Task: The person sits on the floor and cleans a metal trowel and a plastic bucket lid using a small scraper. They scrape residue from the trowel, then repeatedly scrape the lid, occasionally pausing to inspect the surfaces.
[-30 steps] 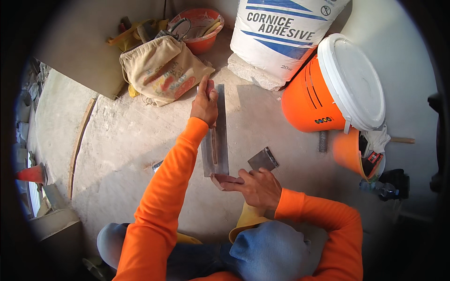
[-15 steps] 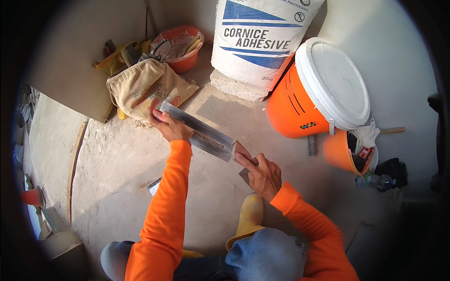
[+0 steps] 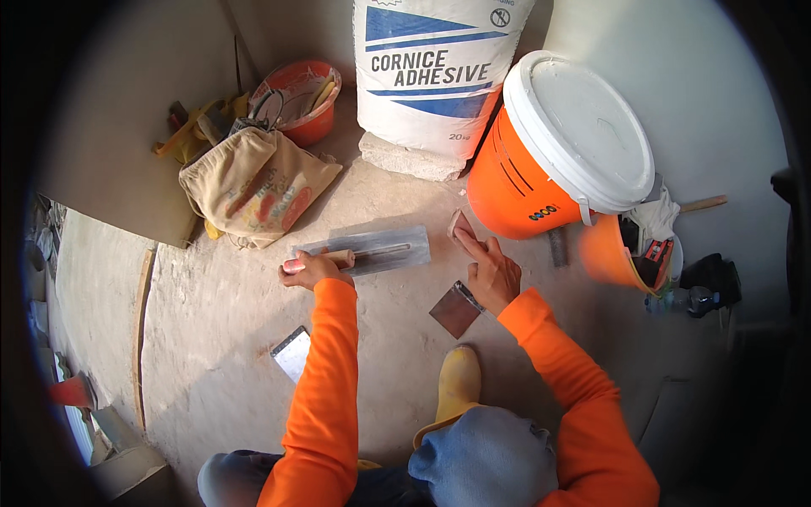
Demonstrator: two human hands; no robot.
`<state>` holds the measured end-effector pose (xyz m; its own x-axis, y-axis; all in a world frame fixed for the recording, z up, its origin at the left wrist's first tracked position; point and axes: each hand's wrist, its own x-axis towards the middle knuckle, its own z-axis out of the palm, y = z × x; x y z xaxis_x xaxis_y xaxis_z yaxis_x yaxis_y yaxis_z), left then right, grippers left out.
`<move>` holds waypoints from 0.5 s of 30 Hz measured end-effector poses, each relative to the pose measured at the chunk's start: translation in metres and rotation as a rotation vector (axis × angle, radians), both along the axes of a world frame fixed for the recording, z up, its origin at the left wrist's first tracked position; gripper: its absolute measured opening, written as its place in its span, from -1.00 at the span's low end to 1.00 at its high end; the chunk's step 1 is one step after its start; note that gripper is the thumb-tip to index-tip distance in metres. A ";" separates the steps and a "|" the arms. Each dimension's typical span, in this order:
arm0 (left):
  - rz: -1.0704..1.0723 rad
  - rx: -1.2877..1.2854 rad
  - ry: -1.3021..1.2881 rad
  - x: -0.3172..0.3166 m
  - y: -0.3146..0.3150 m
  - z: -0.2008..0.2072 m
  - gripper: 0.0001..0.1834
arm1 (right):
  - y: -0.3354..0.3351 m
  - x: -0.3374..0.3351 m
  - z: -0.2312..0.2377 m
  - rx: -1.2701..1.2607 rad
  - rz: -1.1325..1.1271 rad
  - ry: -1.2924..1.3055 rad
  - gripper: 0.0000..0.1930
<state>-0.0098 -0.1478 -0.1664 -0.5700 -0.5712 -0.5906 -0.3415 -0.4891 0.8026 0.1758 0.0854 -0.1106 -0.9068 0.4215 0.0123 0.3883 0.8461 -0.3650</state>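
Past a yellow boot, seeing a dusty concrete floor, partly sunlit. Over it, clamping left fingers on a trowel handle, right fingers on a small brown block. Farther, finding a cloth bag, lidded bucket and white sack, then pale walls.

A pale wall rises at two o'clock, a beige wall at ten; warm light brushes the rough floor toward nine, shadow toward six.
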 end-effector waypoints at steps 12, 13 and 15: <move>-0.413 -0.429 -0.178 0.083 -0.006 -0.043 -0.33 | -0.022 -0.011 -0.115 -0.072 0.005 -0.218 -0.31; -0.551 -0.860 -0.213 0.089 -0.010 -0.042 -0.37 | -0.020 -0.011 -0.119 -0.088 -0.004 -0.217 -0.32; -0.815 -1.535 0.028 0.091 -0.019 -0.038 -0.42 | -0.018 -0.009 -0.125 -0.123 0.006 -0.189 -0.32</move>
<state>0.0814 -0.1670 -0.2041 -0.9729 -0.1414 0.1828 -0.0717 0.9367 0.3426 0.1664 0.0677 -0.2352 -0.8906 0.4038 -0.2093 0.4547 0.8020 -0.3873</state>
